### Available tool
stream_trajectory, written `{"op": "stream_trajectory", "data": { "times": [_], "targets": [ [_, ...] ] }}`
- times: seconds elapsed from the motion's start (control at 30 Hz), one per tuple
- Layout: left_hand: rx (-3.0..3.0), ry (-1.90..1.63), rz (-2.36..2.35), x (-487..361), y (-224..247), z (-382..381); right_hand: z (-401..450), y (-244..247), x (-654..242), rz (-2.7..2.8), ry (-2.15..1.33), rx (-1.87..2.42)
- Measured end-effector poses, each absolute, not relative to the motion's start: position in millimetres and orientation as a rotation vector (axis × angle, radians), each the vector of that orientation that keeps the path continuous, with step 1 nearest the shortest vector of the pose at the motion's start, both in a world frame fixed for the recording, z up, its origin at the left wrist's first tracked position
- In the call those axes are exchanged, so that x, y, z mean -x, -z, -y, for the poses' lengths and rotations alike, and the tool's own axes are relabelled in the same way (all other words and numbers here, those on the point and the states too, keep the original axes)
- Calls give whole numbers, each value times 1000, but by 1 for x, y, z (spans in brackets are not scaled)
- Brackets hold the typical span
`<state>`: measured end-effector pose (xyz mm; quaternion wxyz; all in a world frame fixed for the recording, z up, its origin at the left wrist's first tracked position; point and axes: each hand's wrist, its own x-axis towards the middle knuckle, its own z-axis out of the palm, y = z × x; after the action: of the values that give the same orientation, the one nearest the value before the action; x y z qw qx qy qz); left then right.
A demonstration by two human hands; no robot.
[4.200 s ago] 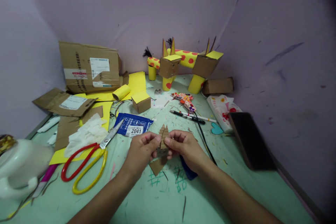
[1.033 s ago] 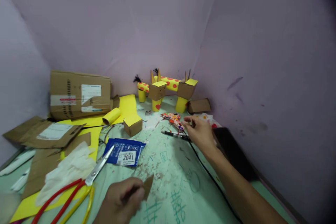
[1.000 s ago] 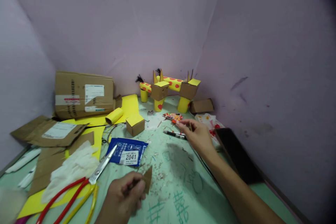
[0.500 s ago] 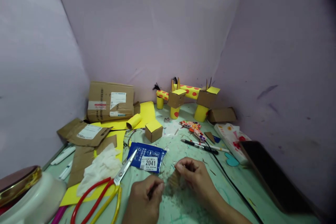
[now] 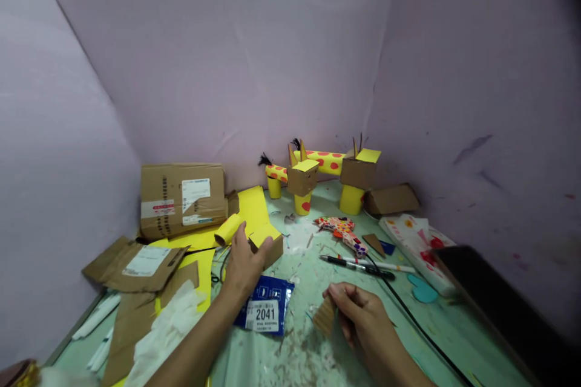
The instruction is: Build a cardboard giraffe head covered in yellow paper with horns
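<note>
My left hand (image 5: 246,263) is stretched forward, fingers apart, at the left side of a small cardboard box (image 5: 273,252) with a yellow paper top. Its thumb overlaps the box's front; whether it touches is unclear. Between the thumb and fingers of my right hand (image 5: 356,312) is a small cardboard piece (image 5: 325,315), held above the table. A blue packet (image 5: 285,290) labelled 2041 lies under my left wrist. A yellow paper roll (image 5: 227,228) lies just beyond my left fingers.
Two spotted cardboard animals (image 5: 303,180) stand at the back. A patterned glue gun (image 5: 349,240), its black cable (image 5: 417,320) and a pen (image 5: 349,266) lie right of centre. A dark phone-like slab (image 5: 494,308) is at right. Cardboard boxes (image 5: 158,193) and tissue (image 5: 166,332) fill the left.
My left hand has moved forward from the near table to the small box, and its fingers have spread. My right hand has lifted the cardboard piece slightly. The scissors have left view.
</note>
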<state>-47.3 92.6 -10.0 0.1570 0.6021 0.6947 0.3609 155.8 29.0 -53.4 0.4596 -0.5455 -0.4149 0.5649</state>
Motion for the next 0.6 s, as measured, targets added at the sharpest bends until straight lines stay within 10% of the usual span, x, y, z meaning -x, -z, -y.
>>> {"op": "stream_trajectory", "data": {
  "times": [0.6],
  "targets": [
    [-1505, -1141, -1780, 48, 14, -95, -34, 50, -159, 1123, -1332, 1339]
  ]
}}
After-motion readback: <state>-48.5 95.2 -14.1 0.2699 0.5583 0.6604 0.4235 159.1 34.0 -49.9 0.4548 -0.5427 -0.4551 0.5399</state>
